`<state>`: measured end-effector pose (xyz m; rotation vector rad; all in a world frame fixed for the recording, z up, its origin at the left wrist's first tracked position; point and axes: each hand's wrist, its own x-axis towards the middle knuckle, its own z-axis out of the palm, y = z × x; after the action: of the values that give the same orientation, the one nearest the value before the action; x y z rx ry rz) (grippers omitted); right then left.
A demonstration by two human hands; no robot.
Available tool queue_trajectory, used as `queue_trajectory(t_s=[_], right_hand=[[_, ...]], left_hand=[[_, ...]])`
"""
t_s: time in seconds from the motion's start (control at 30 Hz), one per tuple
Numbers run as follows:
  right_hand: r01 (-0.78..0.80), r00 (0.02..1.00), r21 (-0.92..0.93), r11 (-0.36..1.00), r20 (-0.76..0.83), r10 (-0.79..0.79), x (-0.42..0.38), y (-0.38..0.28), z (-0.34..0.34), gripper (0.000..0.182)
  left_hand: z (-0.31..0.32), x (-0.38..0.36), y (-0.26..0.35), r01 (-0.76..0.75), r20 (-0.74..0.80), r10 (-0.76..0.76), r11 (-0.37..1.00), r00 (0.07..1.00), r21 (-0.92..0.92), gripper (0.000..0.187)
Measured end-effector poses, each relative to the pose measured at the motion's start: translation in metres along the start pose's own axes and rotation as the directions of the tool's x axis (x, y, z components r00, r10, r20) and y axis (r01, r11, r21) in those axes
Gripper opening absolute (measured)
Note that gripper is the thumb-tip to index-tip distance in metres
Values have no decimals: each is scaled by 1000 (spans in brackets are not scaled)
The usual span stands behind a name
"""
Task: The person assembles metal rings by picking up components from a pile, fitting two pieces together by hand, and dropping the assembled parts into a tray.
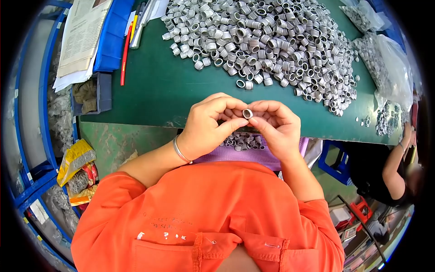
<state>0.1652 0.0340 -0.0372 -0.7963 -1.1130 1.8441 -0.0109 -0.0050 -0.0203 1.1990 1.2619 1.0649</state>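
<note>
Between the fingertips of both hands sits one small grey metal ring (247,114), its opening facing up toward me. My left hand (214,121) wears a bracelet at the wrist and pinches the ring from the left. From the right, my right hand (277,127) grips the same ring with thumb and forefinger. Both hands are at the near edge of the green table (154,97). Beyond them lies a large heap of similar grey rings (272,41). Below my hands, partly hidden by them, a purple basket (267,160) holds more small metal pieces (244,141).
Papers (84,36), a blue bin (111,41) and a red pen (126,59) are at the left. A grey box (104,93) sits by the table corner. Plastic bags of parts (385,68) are at the right, near a co-worker's arm (394,165).
</note>
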Motion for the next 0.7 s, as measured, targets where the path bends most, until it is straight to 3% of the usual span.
queue_trajectory(t_s=[0.1,0.27,0.47,0.57,0.6,0.67,0.7], right_hand=[[-47,999,46,998,2,47,-4,-2,-2,20],[-124,992,103,987,28,122,-5,-5,-2,16],[-139,989,115,983,54,134,-7,-6,-5,16],[-154,988,160,975,44,149,-10,-5,-5,16],[-88,995,87,992,45,84,-11,-5,-5,15],[-17,998,16,1000,54,17,-10,-6,-8,15],[111,980,-237,965,189,-66,-7,-10,-16,15]], left_hand=[[-1,-1,-2,-22,-2,22,999,1000,-49,20],[0,-2,0,-104,-52,108,992,993,73,12],[4,-4,-2,-93,-84,93,996,992,14,13],[0,-5,6,-122,-4,122,990,992,76,14],[-2,-4,5,-121,-4,122,990,993,76,14],[-9,0,4,-359,175,323,898,930,254,15],[-12,0,3,-355,216,310,909,926,217,15]])
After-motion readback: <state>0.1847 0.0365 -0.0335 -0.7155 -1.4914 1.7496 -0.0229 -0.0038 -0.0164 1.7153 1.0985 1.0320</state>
